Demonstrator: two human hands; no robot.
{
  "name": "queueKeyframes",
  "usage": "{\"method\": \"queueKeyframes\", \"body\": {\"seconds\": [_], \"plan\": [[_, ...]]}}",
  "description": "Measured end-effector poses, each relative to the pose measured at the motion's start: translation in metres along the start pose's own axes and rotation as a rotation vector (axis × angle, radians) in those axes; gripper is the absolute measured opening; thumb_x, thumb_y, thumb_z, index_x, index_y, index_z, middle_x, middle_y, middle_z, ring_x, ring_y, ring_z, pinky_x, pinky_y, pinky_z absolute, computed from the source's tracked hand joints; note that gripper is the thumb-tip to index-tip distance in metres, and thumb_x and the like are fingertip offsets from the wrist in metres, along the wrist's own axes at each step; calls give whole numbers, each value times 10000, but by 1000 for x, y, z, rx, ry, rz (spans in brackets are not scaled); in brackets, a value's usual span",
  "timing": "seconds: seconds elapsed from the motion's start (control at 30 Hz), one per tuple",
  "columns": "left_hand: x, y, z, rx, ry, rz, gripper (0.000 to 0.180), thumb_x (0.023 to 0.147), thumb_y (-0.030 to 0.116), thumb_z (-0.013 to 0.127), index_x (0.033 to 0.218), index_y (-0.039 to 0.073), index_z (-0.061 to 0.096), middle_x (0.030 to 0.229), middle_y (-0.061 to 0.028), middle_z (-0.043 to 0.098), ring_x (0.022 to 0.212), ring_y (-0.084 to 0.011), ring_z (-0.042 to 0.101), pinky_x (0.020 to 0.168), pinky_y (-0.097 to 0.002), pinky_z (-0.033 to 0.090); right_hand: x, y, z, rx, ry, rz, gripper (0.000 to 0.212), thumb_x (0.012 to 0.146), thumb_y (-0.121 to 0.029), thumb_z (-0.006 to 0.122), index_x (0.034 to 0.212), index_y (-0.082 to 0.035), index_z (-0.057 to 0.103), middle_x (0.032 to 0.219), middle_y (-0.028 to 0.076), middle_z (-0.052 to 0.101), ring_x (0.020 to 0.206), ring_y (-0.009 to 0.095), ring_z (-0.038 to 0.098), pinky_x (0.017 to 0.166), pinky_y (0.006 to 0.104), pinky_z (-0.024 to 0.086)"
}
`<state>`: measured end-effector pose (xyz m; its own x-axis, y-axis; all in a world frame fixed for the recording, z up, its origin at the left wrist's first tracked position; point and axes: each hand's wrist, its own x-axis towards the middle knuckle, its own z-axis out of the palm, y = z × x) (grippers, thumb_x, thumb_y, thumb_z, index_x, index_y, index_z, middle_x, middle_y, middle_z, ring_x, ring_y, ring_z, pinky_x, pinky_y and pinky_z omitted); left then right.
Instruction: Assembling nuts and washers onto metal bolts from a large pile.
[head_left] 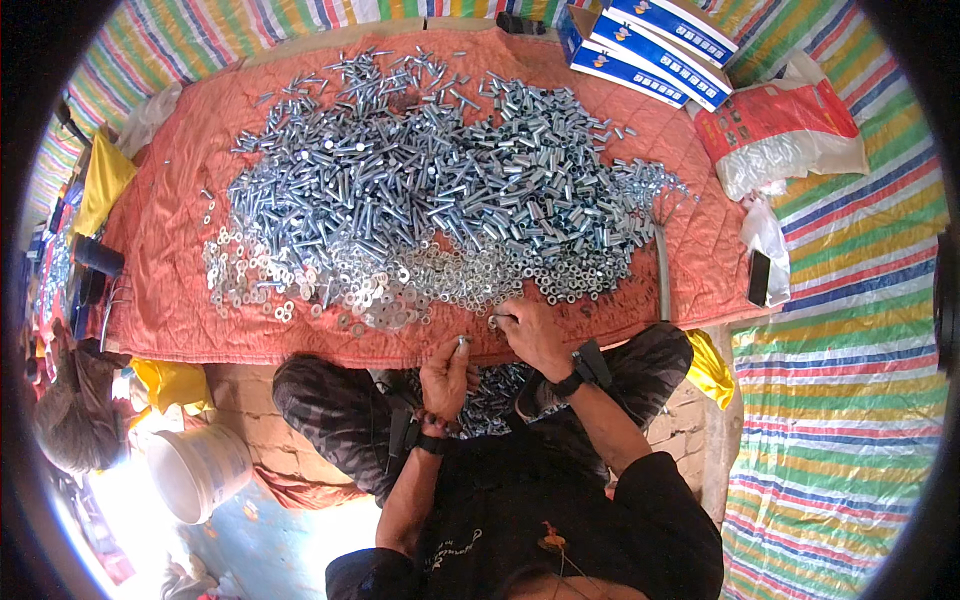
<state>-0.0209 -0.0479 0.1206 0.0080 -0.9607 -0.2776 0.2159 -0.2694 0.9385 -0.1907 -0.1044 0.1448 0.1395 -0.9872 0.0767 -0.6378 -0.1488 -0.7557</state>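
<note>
My left hand [446, 382] is closed round a bolt, whose bright metal end [462, 341] pokes up between thumb and fingers at the cloth's near edge. Just right of it and farther in, my right hand [537, 336] has its fingers pinched together at the border of the spring washers [455, 275]; what they hold is too small to make out. Flat washers [375, 290] lie to the left, and hex nuts [575, 280] to the right. Behind these rise a heap of bolts [340, 180] and a heap of short metal sleeves [535, 170].
A red quilted cloth [165, 290] covers the work surface. Blue and white boxes [650, 50], a red and clear plastic bag [785, 135] and a dark phone [760, 277] lie at the right. More metal pieces [490, 395] sit between my legs. A white bucket [200, 470] stands lower left.
</note>
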Motion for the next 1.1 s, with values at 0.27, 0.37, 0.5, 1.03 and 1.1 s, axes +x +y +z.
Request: {"method": "queueKeyframes", "body": {"seconds": [0.27, 0.37, 0.5, 1.03, 1.1], "plan": [[-1, 4, 3, 66, 34, 29, 249, 929, 194, 582, 1088, 8, 626, 640, -22, 589, 523, -75, 542, 470, -229, 455, -8, -17, 5, -182, 38, -59, 127, 797, -118, 639, 855, -5, 620, 788, 199, 602, 766, 397, 578, 649, 469, 456], [-1, 6, 6, 124, 58, 110, 233, 915, 178, 603, 1058, -3, 640, 655, -22, 598, 531, -75, 548, 474, -233, 455, -6, -4, 9, -130, 42, -87, 149, 787, -129, 659, 871, -10, 624, 787, 192, 610, 758, 375, 591, 655, 452, 463], [0, 14, 8, 293, 99, 265, 197, 891, 129, 621, 1008, -26, 649, 696, -61, 636, 546, -110, 572, 497, -264, 464, -4, 4, 1, 221, -50, 53, 169, 805, -152, 687, 876, -6, 639, 715, 98, 630, 644, 216, 613, 604, 354, 494], [14, 19, 18, 651, 103, 723, 169, 820, 3, 599, 983, -29, 630, 789, -201, 650, 729, -351, 655, 623, -380, 504, -3, -30, -17, 914, -240, 526, 138, 862, -136, 652, 914, -9, 638, 770, 26, 650, 604, 74, 599, 538, 207, 508], [11, 27, 23, 610, 66, 590, 179, 817, 6, 604, 991, -25, 629, 783, -203, 646, 726, -345, 656, 620, -384, 502, -3, -33, -20, 875, -219, 557, 146, 870, -138, 640, 944, -12, 640, 785, 25, 657, 627, 74, 611, 557, 206, 517]]}}
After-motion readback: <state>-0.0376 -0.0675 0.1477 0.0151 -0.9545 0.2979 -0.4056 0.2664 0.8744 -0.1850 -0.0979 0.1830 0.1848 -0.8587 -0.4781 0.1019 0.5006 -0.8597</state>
